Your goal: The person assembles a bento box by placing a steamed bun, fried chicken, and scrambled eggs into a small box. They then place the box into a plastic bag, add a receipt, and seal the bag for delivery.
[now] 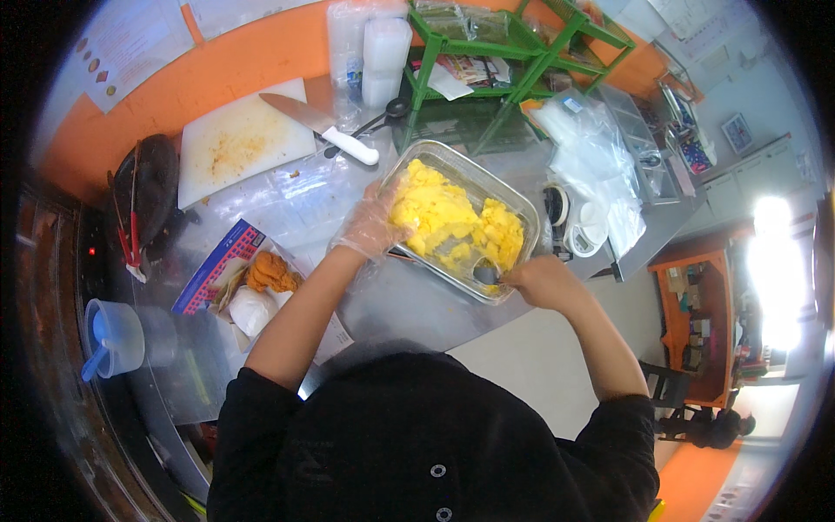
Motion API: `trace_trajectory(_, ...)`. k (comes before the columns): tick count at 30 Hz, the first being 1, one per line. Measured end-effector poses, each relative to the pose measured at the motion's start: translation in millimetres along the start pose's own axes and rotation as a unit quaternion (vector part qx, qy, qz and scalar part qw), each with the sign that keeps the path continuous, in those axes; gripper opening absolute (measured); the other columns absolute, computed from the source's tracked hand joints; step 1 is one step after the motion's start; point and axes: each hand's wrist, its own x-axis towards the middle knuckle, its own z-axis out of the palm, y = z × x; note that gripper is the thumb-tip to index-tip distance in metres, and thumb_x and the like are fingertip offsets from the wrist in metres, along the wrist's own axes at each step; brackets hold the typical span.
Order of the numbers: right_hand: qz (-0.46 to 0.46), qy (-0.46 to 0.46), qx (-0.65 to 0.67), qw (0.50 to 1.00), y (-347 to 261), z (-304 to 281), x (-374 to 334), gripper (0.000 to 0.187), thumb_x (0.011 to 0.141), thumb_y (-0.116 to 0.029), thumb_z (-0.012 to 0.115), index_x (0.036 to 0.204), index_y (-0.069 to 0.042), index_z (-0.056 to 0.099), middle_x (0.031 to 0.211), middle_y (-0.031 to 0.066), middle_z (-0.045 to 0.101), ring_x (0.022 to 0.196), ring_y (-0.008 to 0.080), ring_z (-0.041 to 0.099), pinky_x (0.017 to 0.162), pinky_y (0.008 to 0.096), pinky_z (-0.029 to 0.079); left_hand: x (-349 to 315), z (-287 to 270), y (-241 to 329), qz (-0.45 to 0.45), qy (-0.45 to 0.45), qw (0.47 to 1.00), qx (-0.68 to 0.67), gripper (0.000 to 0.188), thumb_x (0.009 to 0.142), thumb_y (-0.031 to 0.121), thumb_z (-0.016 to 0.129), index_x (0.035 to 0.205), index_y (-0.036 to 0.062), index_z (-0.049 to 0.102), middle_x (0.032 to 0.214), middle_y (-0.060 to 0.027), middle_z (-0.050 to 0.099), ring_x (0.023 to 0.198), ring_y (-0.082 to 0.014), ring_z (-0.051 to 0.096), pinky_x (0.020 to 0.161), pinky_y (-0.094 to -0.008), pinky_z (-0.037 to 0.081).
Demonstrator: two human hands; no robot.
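A clear rectangular container (532, 202) is tilted on the worktop in front of me, with a mound of yellow scrambled egg (432, 209) inside. My left hand (372, 224), in a clear plastic glove, grips the container's left side, its fingertips by the egg. At the near right corner my bare right hand (546, 280) is closed on a spoon (486, 272), whose bowl rests low in the egg. Left of my left forearm stands an open printed box (219, 265) with a piece of fried chicken (271, 272) and a white rounded lump (252, 311), perhaps wrapped rice.
Behind on the left lies a stained white cutting board (243, 143), with a white-handled knife (348, 145) across its corner. A dark pan (156, 187) with red tongs (130, 239) sits far left, above a plastic jug (122, 335). Green racks (478, 48) and plastic bags (591, 139) stand behind right.
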Motion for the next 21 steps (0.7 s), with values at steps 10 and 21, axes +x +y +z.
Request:
trace_trajectory(10,0.088,-0.111,0.527,0.838,52.6,22.6,31.1,0.024,0.09,-0.021,0.063,0.105,-0.004,0.07,0.077,0.0019,0.063,0.069,0.008,0.053,0.058,0.0253,0.042,-5.1,2.7,13.1,-0.069,0.048,0.996,-0.015,0.087,0.069,0.021,0.08,0.145,0.016,0.037,0.14,-0.0267,0.036,0.127,-0.043,0.041,0.107,-0.0413,0.036)
trace_trajectory(21,0.095,-0.06,0.61,0.784,-18.4,42.0,36.8,0.038,0.093,-0.021,0.057,0.128,-0.005,0.056,0.088,0.004,0.059,0.08,0.0129,0.053,0.071,0.0263,0.041,-5.3,4.8,7.3,-0.049,0.043,0.997,-0.045,0.087,0.069,0.022,0.08,0.145,0.0179,0.037,0.139,-0.0268,0.035,0.126,-0.0423,0.042,0.106,-0.0416,0.038)
